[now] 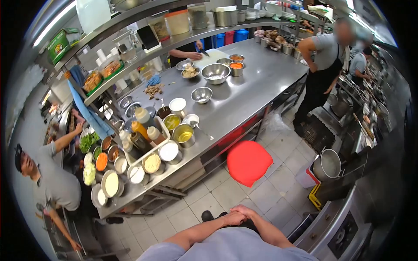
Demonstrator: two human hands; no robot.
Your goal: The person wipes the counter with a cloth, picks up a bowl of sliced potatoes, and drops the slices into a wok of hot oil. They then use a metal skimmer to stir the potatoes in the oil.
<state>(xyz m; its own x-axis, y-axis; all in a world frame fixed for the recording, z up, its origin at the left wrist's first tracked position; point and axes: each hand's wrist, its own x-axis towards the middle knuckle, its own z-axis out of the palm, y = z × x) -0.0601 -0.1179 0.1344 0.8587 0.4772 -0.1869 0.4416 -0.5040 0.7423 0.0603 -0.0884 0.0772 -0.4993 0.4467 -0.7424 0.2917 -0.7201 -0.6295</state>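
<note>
At your waist, left hand (pixel 230 219) and right hand (pixel 245 211) are clasped together; fingers overlap, so can't tell how far each grip is closed or if anything sits between. Nearest thing: red round item (pixel 249 163) beside the table (pixel 257 74), over tiled floor (pixel 283 191); underside hidden, can't tell what carries it. Shelf (pixel 174 42) hides most of the co-worker (pixel 177 53) at the knife (pixel 203 52). Steel table carries bowls (pixel 216 74), squeeze bottles (pixel 139 129), pots (pixel 188 142); aproned person (pixel 326 61) past its far end, another person (pixel 61 174) off left
</note>
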